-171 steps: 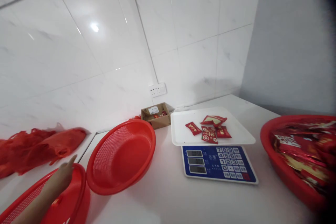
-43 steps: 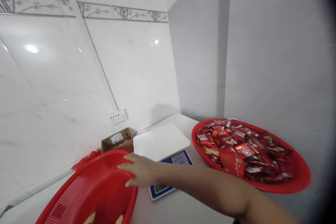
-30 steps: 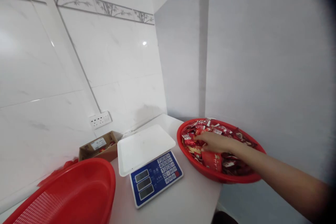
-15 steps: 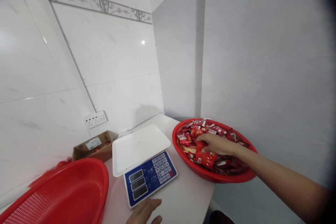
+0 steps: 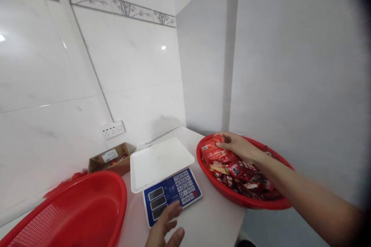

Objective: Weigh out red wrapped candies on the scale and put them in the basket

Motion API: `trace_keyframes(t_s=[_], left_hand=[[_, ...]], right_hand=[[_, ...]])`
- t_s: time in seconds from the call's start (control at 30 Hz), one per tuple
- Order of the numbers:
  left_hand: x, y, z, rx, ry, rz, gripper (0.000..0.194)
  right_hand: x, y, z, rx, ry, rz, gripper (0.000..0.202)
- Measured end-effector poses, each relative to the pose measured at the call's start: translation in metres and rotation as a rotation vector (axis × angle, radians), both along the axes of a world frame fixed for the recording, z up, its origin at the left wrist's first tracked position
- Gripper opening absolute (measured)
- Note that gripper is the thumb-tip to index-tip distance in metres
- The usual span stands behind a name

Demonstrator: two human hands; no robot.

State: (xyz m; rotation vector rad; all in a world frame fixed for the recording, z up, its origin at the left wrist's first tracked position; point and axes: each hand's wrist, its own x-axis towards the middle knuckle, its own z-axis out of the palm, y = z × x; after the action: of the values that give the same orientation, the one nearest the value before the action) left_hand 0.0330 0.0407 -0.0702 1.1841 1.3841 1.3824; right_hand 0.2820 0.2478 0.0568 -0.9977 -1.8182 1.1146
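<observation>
My right hand (image 5: 236, 146) is closed on a red snack packet (image 5: 213, 149), pinched between thumb and fingers at the far left part of a red basket (image 5: 246, 202). Many more red and dark red packets (image 5: 242, 171) fill that basket. My left hand (image 5: 166, 225) holds nothing; its fingers are apart over the near edge of a digital scale (image 5: 189, 177). The scale has a blue keypad panel with dark displays and a bare white weighing tray (image 5: 162, 162). Its left display is partly behind my left fingers.
A second red basket (image 5: 95, 200) stands at the lower left. Behind it is an open cardboard box (image 5: 120, 166) with a white label and a few red items. A power socket (image 5: 113, 129) sits on the tiled wall. The white table (image 5: 216, 218) ends near the right basket.
My right hand has lifted the red packet from the pile and shifted it up and toward the basket's far left side. My left hand has risen nearer the scale, fingers spread.
</observation>
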Motion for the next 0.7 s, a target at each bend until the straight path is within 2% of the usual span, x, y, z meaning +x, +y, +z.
trace_keyframes(t_s=[0.07, 0.17, 0.23, 0.33, 0.4, 0.6, 0.7], left_hand=[[0.004, 0.011, 0.015, 0.024, -0.284, -0.042, 0.067], [0.012, 0.022, 0.03, -0.044, -0.657, -0.159, 0.061], [0.017, 0.023, 0.031, -0.128, -0.8, -0.292, 0.052], [0.018, 0.017, 0.018, -0.264, -0.932, -0.392, 0.047], [0.015, 0.009, 0.007, -0.323, -1.005, -0.379, 0.047], [0.002, -0.014, -0.014, -0.348, -1.09, -0.21, 0.036], [0.002, -0.018, -0.021, -0.382, -1.077, -0.106, 0.029]], right_hand=[[-0.026, -0.019, -0.001, -0.121, 0.071, 0.169, 0.028], [-0.069, -0.054, -0.012, -0.194, 0.011, 0.383, 0.024], [-0.094, -0.076, -0.024, -0.145, -0.119, 0.463, 0.021], [-0.116, -0.099, -0.043, -0.018, -0.238, 0.418, 0.029], [-0.12, -0.107, -0.054, -0.019, -0.237, 0.43, 0.035], [-0.114, -0.113, -0.071, -0.241, -0.193, 0.653, 0.043], [-0.115, -0.115, -0.075, -0.265, -0.181, 0.651, 0.042]])
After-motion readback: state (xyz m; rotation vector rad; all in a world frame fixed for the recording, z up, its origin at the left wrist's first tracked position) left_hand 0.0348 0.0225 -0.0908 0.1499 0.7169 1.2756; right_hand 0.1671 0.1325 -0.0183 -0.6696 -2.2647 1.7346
